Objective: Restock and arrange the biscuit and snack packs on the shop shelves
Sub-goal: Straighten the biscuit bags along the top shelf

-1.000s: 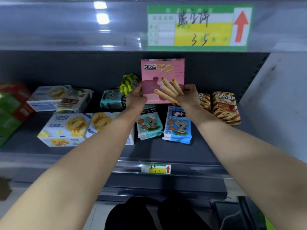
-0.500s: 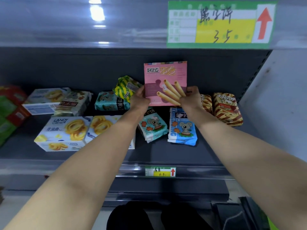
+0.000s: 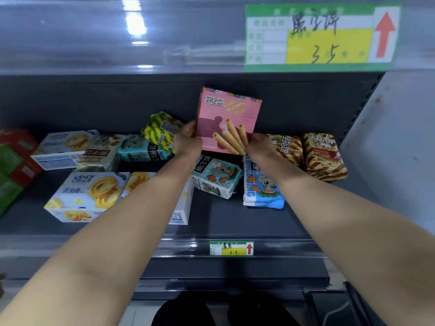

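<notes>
One pink cardboard box of wafer rolls [image 3: 227, 114] — your left hand [image 3: 188, 143] and right hand [image 3: 260, 147] still grip its lower corners; formerly upright, now tilted rightward over the dark metal shelf [image 3: 235, 220], back row — seemingly unplaced.

Large price label [image 3: 321, 36], small price label [image 3: 231, 248]

We note pink wafer-roll box [image 3: 229, 118] upright, slightly tilted, gripped at lower corners, above bear-biscuit packs [image 3: 215, 176] on shelf [image 3: 235, 222].
</notes>
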